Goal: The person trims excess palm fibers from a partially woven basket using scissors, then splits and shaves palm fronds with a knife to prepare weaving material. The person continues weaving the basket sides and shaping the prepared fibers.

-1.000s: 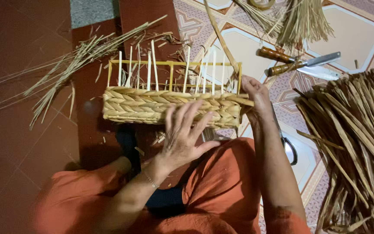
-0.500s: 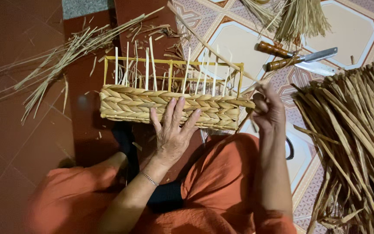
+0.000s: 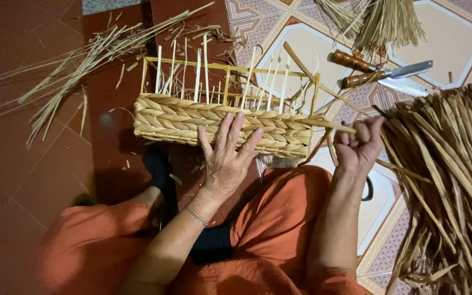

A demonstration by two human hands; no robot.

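The left hand (image 3: 226,158) lies flat and open, fingers spread, pressed against the near braided wall of the half-woven basket (image 3: 219,124), steadying it without gripping. The right hand (image 3: 359,146) is clenched around a flat reed strand (image 3: 329,124) that runs from the basket's right end. The basket sits on the floor directly ahead of the person's knees, its woven band wrapped round a thin yellow frame (image 3: 228,68) with pale upright stakes (image 3: 206,71) projecting above the weave. Assessment: the piece appears light and moderately stiff where braided, but the free stakes look thin and liable to bend or snap; it is best held by the woven wall or frame corners, not the stakes. The strand looks pliable, dry and likely to crease if kinked. To the right lies a large bundle of reeds (image 3: 449,186); beyond the basket, two wooden-handled knives (image 3: 381,74) rest on the patterned tile, and loose straw (image 3: 88,60) is scattered at left.
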